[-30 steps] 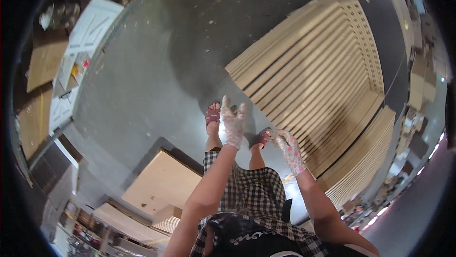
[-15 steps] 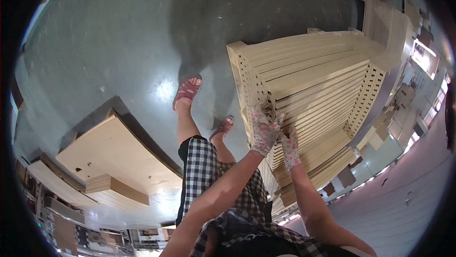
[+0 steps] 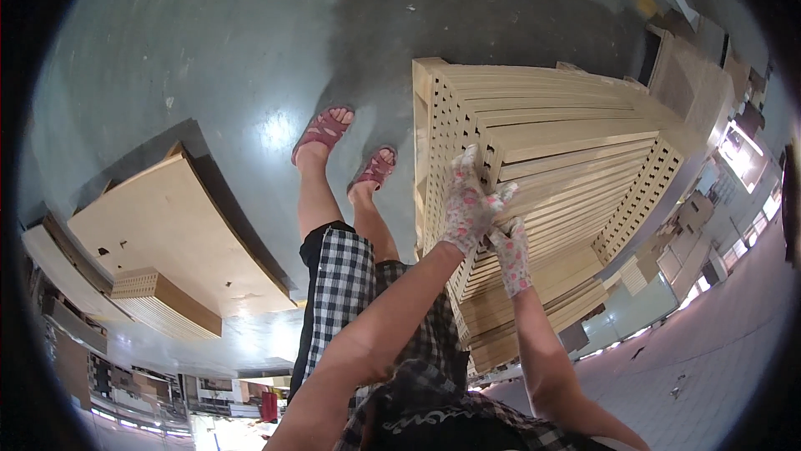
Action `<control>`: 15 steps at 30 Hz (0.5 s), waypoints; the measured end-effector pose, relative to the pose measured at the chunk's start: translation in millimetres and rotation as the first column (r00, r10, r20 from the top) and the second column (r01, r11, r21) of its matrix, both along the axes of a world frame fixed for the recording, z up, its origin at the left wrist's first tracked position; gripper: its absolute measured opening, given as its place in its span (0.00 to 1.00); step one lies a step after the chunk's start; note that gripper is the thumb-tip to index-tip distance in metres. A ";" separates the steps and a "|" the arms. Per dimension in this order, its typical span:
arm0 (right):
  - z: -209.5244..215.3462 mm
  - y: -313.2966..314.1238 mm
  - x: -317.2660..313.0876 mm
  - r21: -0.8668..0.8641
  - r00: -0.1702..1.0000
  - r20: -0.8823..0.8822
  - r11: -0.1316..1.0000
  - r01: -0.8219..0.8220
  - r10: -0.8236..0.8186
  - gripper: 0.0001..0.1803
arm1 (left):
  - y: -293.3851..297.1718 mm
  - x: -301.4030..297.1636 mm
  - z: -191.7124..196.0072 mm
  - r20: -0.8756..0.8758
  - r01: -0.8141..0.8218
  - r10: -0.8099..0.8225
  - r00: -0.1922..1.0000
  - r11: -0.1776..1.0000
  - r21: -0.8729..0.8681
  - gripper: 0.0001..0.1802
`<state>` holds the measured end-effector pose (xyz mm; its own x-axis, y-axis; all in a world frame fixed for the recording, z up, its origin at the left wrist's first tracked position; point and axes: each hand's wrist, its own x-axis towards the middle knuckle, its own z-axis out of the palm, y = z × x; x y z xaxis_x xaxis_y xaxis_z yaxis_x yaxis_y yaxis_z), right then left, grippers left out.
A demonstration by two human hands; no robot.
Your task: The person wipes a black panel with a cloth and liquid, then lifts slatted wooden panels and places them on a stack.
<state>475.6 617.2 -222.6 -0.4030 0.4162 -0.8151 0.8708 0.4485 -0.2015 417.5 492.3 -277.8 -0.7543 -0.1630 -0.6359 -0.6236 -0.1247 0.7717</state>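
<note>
- The planks (image 3: 542, 167) make a tall, pale stack full of small holes, just right of the feet (image 3: 346, 146).
- The left hand (image 3: 465, 205), in a flowery glove, holds the near end of one plank.
- The right hand (image 3: 509, 242) grips just below it.
- A flat board (image 3: 167, 234) lies well left of the stack.
- Now both hands are higher on the stack than before, and the feet stand closer to it.

Bright and sharp, floor (image 3: 250, 50) glare, edges bend into black
</note>
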 end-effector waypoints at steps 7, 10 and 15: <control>8.8 -7.2 -11.3 0.043 1.000 -0.009 0.999 0.030 -0.030 0.13 | 5.3 -3.1 -1.1 -0.054 0.115 -0.130 0.990 0.968 -0.222 0.46; 13.9 -13.2 -19.4 0.065 0.996 -0.028 0.995 -0.079 0.081 0.11 | 1.5 -8.8 -2.3 -0.011 0.021 -0.022 1.000 0.997 -0.069 0.45; 17.1 -16.4 -30.5 0.033 0.997 0.074 0.999 -0.032 0.029 0.11 | -7.4 -13.5 -3.5 0.015 0.071 -0.071 0.997 0.997 -0.022 0.45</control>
<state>445.1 600.8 -205.5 -0.3555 0.4330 -0.8283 0.8685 0.4806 -0.1215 404.0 484.9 -281.2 -0.7557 -0.1235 -0.6432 -0.6409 -0.0629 0.7651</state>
